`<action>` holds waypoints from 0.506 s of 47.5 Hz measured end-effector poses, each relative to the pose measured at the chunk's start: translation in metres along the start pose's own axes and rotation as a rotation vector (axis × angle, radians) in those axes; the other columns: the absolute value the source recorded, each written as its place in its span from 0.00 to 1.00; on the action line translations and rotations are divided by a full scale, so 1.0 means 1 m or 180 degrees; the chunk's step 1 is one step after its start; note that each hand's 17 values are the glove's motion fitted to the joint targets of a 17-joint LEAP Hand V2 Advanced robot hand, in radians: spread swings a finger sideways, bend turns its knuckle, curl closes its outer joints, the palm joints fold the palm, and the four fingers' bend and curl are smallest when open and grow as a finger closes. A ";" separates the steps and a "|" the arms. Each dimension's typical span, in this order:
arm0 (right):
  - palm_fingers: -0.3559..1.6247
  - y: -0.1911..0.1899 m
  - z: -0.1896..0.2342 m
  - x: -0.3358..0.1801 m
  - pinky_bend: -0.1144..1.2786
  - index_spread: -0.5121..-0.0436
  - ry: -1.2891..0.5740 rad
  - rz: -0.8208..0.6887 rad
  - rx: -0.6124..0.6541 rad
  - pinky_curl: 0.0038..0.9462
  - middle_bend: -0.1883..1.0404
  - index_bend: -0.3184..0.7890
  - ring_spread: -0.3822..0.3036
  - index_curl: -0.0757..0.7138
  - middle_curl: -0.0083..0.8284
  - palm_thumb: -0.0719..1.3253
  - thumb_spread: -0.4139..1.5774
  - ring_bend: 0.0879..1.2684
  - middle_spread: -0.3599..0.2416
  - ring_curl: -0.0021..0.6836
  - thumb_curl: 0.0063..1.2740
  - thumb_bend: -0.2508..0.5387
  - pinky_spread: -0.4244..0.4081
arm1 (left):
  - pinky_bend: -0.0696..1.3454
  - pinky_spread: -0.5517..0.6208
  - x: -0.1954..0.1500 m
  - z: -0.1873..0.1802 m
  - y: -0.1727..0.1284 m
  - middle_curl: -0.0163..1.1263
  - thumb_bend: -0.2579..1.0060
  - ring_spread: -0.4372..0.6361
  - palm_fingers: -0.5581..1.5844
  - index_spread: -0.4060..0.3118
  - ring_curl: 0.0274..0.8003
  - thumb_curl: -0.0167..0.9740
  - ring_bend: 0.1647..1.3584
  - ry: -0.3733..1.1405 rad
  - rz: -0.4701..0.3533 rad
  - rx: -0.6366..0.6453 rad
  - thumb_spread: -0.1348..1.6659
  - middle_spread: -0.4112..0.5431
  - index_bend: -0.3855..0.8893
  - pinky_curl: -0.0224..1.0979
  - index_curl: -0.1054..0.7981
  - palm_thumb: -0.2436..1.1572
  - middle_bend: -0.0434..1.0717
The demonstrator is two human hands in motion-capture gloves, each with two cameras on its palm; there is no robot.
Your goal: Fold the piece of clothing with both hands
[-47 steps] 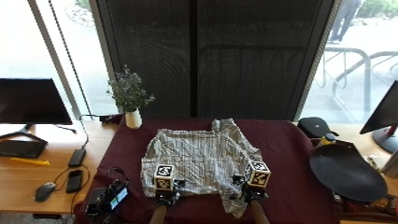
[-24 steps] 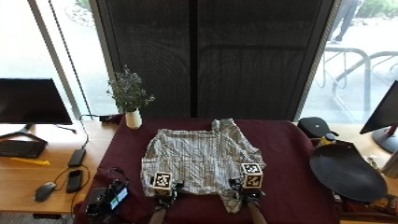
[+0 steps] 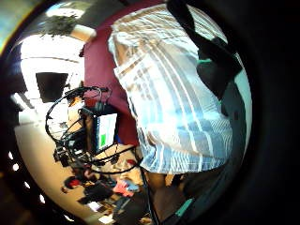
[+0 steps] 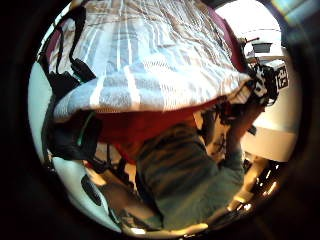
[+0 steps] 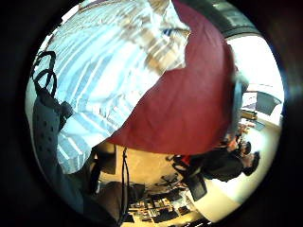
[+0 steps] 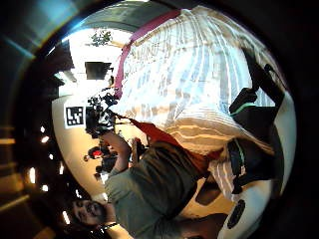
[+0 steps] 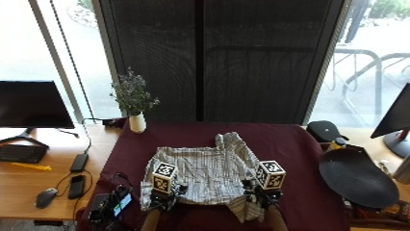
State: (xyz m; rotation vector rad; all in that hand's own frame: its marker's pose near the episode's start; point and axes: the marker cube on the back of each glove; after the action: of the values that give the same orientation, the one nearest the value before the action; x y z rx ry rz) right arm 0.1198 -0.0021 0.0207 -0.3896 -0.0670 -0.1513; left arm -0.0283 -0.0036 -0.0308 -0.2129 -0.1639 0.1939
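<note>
One shirt (image 7: 205, 175), two monitors (image 7: 32, 105), one vase (image 7: 137, 122)

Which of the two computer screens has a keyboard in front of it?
The black monitor on the person's left, with a keyboard in front. The other monitor shows none.

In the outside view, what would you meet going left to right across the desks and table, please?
Keyboard → mouse → flower vase → left hand → striped shirt → right hand → black round seat.
</note>
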 end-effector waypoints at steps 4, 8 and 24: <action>0.84 -0.021 -0.048 -0.005 0.43 0.48 0.0157 0.0056 0.0259 0.38 0.40 0.41 0.16 0.56 0.49 0.83 0.72 0.48 0.25 0.62 0.33 0.33 0.17 | 0.11 0.46 -0.009 -0.029 -0.014 0.46 0.20 0.09 0.79 0.14 0.48 0.35 0.33 -0.0117 -0.0073 -0.0123 0.72 0.08 0.52 0.22 0.66 0.67 0.45; 0.85 -0.070 -0.088 -0.002 0.44 0.48 0.0054 0.0323 0.0633 0.39 0.41 0.41 0.16 0.55 0.51 0.83 0.72 0.51 0.23 0.63 0.33 0.32 0.15 | 0.11 0.47 -0.024 -0.056 -0.053 0.47 0.20 0.08 0.78 0.14 0.49 0.35 0.33 -0.0249 -0.0504 0.0162 0.73 0.08 0.51 0.20 0.66 0.68 0.47; 0.85 -0.261 -0.150 0.015 0.47 0.47 0.0314 0.1282 0.1966 0.40 0.42 0.42 0.20 0.55 0.54 0.85 0.72 0.59 0.23 0.69 0.33 0.30 0.10 | 0.19 0.43 -0.074 -0.072 -0.203 0.48 0.20 0.08 0.81 0.15 0.52 0.32 0.37 -0.0701 -0.1515 0.1143 0.80 0.08 0.47 0.20 0.68 0.70 0.47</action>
State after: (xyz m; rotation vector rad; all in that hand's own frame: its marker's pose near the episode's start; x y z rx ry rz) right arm 0.0982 -0.3006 -0.0190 0.2249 0.0632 0.2474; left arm -0.0518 -0.2272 -0.0647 0.2080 -0.3880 -0.2289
